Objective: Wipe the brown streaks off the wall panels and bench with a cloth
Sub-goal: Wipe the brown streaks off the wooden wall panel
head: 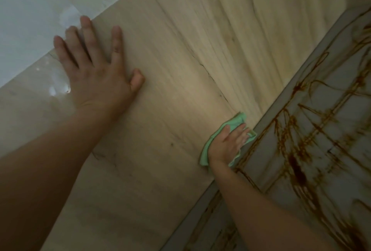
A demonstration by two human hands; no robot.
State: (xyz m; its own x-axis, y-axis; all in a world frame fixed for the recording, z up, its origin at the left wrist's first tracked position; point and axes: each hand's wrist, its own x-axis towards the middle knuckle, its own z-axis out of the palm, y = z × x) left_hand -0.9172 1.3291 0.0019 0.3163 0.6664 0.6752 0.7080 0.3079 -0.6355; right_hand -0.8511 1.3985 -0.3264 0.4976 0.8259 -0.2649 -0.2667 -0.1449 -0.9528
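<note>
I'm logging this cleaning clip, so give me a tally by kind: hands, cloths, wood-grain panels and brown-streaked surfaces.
Hands: 2, the left hand flat on the wood, the right hand pressing the cloth
Green cloth: 1
Wood-grain panel: 1
Brown-streaked pale surface: 1
Total: 5
</note>
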